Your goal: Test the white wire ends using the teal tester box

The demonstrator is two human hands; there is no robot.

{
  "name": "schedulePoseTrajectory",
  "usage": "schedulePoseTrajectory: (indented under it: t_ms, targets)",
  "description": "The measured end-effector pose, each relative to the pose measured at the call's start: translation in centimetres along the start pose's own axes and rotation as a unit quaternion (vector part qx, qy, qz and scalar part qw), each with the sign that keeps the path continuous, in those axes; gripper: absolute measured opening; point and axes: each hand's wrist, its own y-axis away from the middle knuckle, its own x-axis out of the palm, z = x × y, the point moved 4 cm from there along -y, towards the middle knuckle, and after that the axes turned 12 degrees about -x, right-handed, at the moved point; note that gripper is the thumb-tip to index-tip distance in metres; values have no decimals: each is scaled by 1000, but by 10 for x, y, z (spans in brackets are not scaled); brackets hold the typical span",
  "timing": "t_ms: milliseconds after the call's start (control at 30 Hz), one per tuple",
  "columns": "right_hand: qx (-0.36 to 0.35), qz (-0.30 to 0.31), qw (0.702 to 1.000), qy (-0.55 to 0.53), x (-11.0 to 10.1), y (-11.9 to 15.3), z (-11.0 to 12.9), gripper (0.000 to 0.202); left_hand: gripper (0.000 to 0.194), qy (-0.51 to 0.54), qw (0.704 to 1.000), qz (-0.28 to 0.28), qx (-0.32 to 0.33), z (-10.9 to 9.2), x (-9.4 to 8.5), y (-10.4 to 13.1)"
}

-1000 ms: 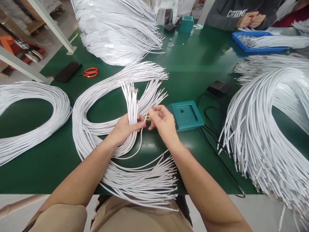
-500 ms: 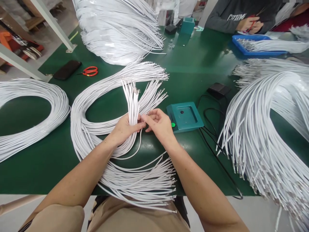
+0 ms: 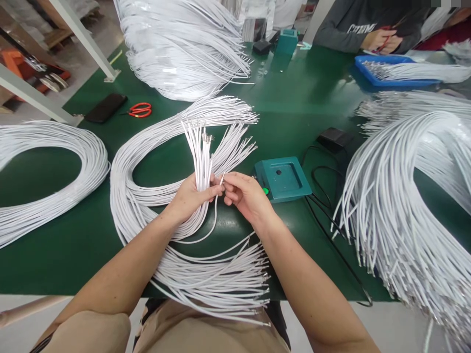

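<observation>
My left hand [image 3: 195,196] is closed around a bundle of white wires [image 3: 200,157], whose metal-tipped ends fan upward. Between its thumb and the fingers of my right hand [image 3: 241,191] stands the end of a single white wire [image 3: 216,208], which loops down to the left. The right fingertips are pinched together at that wire's tip, just beside the left thumb. Under both hands lies a large coil of white wires [image 3: 121,181] with loose ends to the right. More wire ends [image 3: 221,279] spread out near the table's front edge, between my forearms.
A teal device [image 3: 285,179] with a green button sits right of my hands, cables [image 3: 320,211] trailing from it. Red-handled scissors [image 3: 140,110] and a dark phone-like slab [image 3: 106,108] lie at left. Wire heaps [image 3: 401,196] fill the right; a co-worker's hands [image 3: 382,40] are beyond a blue tray [image 3: 405,83].
My right hand has shifted slightly right and turned, so the single wire's tip now shows between the hands. The left hand keeps its hold on the bundle.
</observation>
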Motion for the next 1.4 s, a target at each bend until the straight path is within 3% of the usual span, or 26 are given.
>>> schedulePoseTrajectory:
  t_ms: [267,667,833,967,1067,1267,1400]
  targets:
    - [6,-1,999,43,-5,-2,-2,42,24,-65,996,55,5,-3,13,5]
    - [26,40,998,-32,-4,-1,-2,34,36,-28,999,-17,14,-6,1,2]
    - [-14,-7,999,29,-4,1,1,32,34,-35,999,8,20,-2,-2,2]
    - [-76,-29,989,125,-2,3,9,26,48,-45,998,16,37,-3,-1,1]
    - [-74,-26,984,160,-2,3,13,15,54,-54,998,19,33,-3,0,1]
    - [-19,-54,985,162,-7,2,12,12,48,-95,994,59,11,-6,3,4]
    - [-8,-32,977,209,-9,2,15,17,27,-111,991,68,0,-8,4,5]
